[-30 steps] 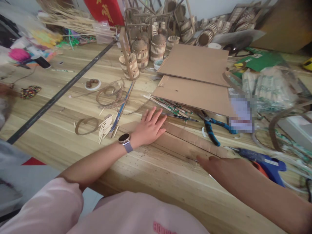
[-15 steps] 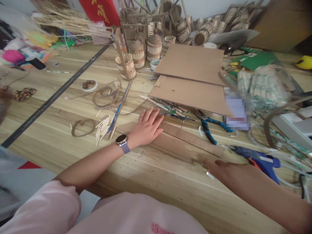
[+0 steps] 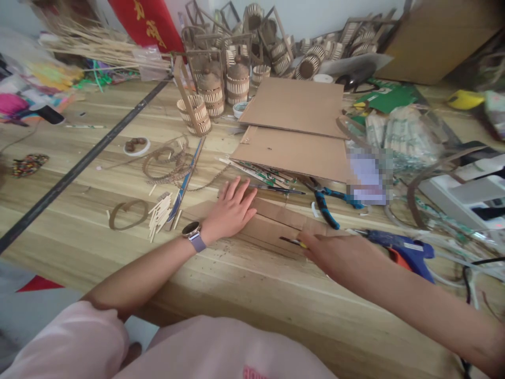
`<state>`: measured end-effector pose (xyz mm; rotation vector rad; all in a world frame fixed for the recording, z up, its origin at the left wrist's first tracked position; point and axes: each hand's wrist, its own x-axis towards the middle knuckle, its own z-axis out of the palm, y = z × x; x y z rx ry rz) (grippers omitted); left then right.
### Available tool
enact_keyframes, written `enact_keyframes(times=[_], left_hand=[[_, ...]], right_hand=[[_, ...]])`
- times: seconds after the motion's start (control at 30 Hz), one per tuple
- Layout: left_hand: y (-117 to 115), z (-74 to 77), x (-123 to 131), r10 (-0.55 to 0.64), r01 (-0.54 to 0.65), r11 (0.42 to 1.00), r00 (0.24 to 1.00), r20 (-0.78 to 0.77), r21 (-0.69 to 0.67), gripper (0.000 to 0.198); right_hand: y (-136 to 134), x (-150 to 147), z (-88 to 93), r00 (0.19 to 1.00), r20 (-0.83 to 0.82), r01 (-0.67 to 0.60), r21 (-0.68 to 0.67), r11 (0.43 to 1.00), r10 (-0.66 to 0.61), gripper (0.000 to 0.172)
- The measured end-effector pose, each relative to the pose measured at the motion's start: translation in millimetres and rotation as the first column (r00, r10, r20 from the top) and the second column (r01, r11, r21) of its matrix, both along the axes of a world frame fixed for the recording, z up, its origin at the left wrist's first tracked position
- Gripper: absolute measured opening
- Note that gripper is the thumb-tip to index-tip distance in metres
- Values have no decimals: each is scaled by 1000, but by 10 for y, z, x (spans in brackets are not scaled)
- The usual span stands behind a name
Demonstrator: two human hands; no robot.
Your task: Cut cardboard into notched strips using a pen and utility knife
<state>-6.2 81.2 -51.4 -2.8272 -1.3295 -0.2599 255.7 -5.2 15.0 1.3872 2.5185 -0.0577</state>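
Observation:
My left hand (image 3: 231,208) lies flat with fingers spread on a strip of brown cardboard (image 3: 268,231), near its left part. A narrower cardboard strip (image 3: 282,215) runs along the far side of it. In my right hand (image 3: 321,250) is a craft knife (image 3: 291,240). Its thin dark blade points left over the right part of the cardboard, and a bit of yellow shows at the fingers. Most of the handle is hidden by the hand. Whether the blade touches the cardboard, I cannot tell.
Blue-handled pliers (image 3: 326,209) and a blue glue gun (image 3: 398,247) lie to the right. Larger cardboard sheets (image 3: 294,108) are behind the hands. Left are short sticks (image 3: 160,215), a blue-edged ruler (image 3: 185,181) and a ring strip (image 3: 128,215). Small slatted baskets (image 3: 195,116) stand at the back.
My right hand has moved left and away from me with the craft knife, from the strip's near right edge onto the cardboard. The left hand stays pressed flat. The view has shifted slightly.

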Motion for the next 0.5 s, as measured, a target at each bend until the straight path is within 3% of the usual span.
enact_keyframes(times=[0.17,0.33,0.5], left_hand=[[4,9,-2,2,-2,1000,1000,-10,-5,56],[5,22,-6,-3,3,1000,1000,-17,-11,57],[5,10,-4,-6,6,1000,1000,-7,1,57]], right_hand=[[147,-548,-56,998,16,-57,-99,993,59,20],[209,-609,-140,995,-13,-99,-118,988,98,17],[224,-657,-88,995,13,-91,-167,982,95,18]])
